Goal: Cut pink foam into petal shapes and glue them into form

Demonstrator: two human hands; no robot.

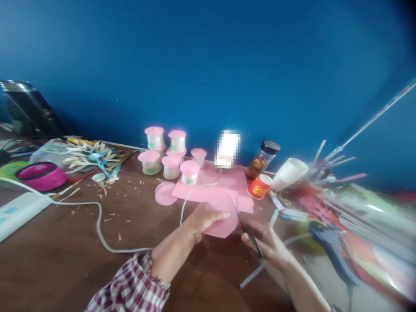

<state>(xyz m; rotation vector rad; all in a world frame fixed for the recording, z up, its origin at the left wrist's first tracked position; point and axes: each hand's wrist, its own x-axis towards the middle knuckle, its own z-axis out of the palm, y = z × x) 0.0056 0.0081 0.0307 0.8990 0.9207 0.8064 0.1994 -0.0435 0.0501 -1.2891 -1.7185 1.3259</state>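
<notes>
My left hand grips a sheet of pink paper by its left side, thumb lying on top. The paper's right edge looks rounded. In my right hand is a pair of scissors with dark handles, the blades pointing up along that rounded edge. How far the blades are apart is hard to see. Beyond my hands lie more pink sheets. Cut pink discs rest to the left. Several white paper cups with pink discs on top stand behind, some of them stacked.
A blurred-out upright device with a white cable stands at the back. To the right are a jar, a red cup, a white cup and a glue gun. A power strip and pink tape roll lie left.
</notes>
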